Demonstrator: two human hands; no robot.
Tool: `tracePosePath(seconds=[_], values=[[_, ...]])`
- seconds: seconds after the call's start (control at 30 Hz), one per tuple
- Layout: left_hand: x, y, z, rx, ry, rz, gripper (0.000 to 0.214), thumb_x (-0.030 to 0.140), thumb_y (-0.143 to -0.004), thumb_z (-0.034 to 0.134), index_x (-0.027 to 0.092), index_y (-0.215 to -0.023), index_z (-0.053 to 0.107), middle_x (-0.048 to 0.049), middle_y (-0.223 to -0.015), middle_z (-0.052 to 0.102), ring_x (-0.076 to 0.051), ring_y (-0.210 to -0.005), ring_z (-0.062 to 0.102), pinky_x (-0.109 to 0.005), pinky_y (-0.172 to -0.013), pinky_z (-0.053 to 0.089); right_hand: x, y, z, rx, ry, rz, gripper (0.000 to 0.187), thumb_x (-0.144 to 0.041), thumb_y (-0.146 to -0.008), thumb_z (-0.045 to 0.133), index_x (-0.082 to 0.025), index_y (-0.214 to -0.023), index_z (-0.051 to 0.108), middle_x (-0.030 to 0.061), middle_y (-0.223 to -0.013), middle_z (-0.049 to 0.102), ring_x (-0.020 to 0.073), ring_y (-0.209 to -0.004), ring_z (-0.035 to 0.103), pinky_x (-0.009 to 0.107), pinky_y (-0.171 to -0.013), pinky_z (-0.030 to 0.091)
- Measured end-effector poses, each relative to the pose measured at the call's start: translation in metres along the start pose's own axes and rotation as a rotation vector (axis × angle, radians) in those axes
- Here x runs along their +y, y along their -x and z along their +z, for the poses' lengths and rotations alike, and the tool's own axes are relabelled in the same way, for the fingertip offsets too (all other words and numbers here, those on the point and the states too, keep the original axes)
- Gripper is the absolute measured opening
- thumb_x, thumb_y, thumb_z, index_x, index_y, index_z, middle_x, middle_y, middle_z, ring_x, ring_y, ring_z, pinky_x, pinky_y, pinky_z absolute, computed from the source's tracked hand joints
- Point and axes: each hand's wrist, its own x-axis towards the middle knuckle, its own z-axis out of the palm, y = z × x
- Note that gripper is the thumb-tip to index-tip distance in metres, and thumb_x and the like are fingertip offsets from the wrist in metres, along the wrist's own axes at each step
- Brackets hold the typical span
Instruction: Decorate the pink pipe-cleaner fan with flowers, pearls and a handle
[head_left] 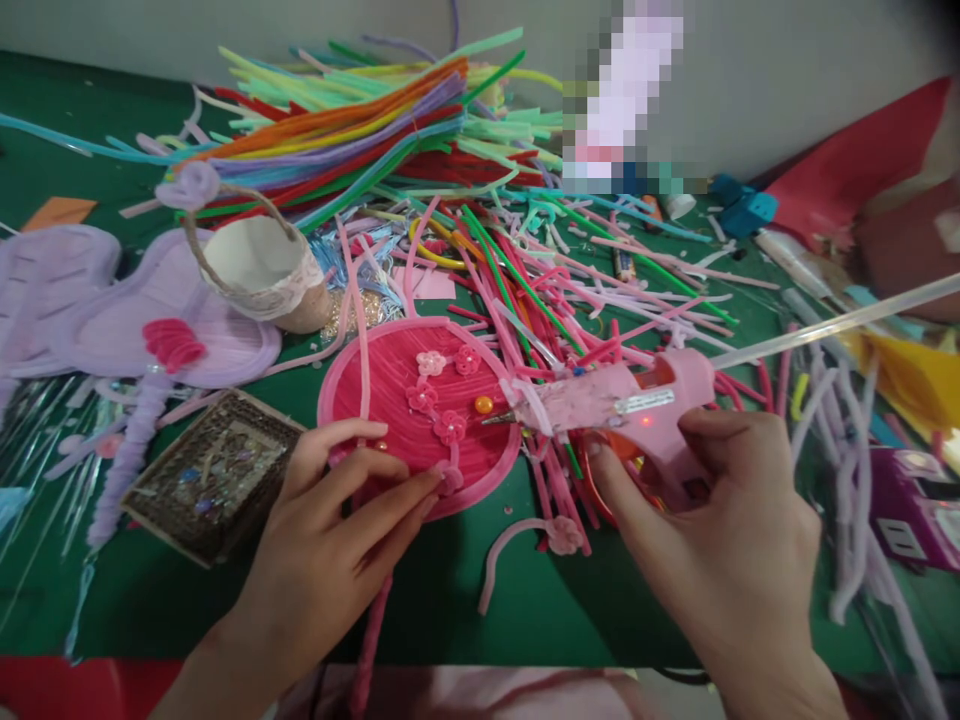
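Note:
My right hand (720, 520) grips a pink hot glue gun (615, 395) with a clear glue stick (840, 325) out of its back and a small lit light on its side. Its nozzle points left over a round red and pink fan (397, 355) made of pipe cleaners. On the fan sit small pink flowers (450, 427) with bead centres, and an orange-yellow bead (484, 405) is close to the nozzle. My left hand (337, 530) lies over the fan's lower left, its fingertips closed on a pink pipe-cleaner flower (450, 478). A wrapped handle (371, 640) extends below the fan.
Behind is a large heap of coloured pipe cleaners (337, 130), with loose pieces (600, 270) scattered right. At left are a small basket (300, 290), a cardboard box of beads (217, 490) and lilac fans (142, 290). A loose flower with stem (562, 535) lies in front.

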Motion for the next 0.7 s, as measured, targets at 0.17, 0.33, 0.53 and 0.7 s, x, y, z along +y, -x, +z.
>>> tracePosePath(seconds=[0.17, 0.33, 0.53, 0.7], values=[[0.000, 0.000, 0.001, -0.004, -0.025, 0.017, 0.028, 0.012, -0.088, 0.067, 0.029, -0.109, 0.071, -0.0015, -0.085, 0.068, -0.024, -0.108, 0.057, -0.040, -0.088, 0.052, -0.001, 0.001, 0.002, -0.004, -0.015, -0.018, 0.044, -0.058, -0.073, 0.069, -0.023, -0.094, 0.052, 0.0021, -0.077, 0.063, 0.0175, -0.055, 0.059, 0.028, -0.046, 0.044], [0.000, 0.001, 0.001, -0.016, -0.075, 0.069, 0.031, 0.011, -0.088, 0.067, 0.026, -0.114, 0.070, -0.0022, -0.088, 0.069, -0.026, -0.109, 0.055, -0.040, -0.089, 0.049, -0.002, 0.000, 0.003, -0.004, -0.002, -0.026, 0.042, -0.057, -0.073, 0.069, -0.023, -0.092, 0.052, 0.0008, -0.075, 0.061, 0.0162, -0.054, 0.057, 0.026, -0.045, 0.043], [0.002, 0.004, -0.002, 0.021, -0.150, 0.148, 0.031, 0.011, -0.088, 0.067, 0.025, -0.116, 0.068, -0.0006, -0.087, 0.070, -0.024, -0.104, 0.059, -0.040, -0.091, 0.048, 0.001, 0.001, 0.003, 0.008, -0.019, -0.024, 0.043, -0.058, -0.072, 0.069, -0.023, -0.091, 0.052, 0.0014, -0.076, 0.061, 0.0169, -0.055, 0.058, 0.027, -0.046, 0.044], [0.002, 0.009, -0.009, 0.064, -0.195, 0.062, 0.039, 0.009, -0.085, 0.069, 0.029, -0.119, 0.064, -0.0009, -0.089, 0.070, -0.024, -0.104, 0.061, -0.041, -0.086, 0.052, 0.003, -0.004, 0.000, 0.001, -0.003, 0.056, 0.049, -0.063, -0.070, 0.069, -0.024, -0.095, 0.051, 0.0026, -0.081, 0.062, 0.0181, -0.056, 0.059, 0.029, -0.048, 0.045]])
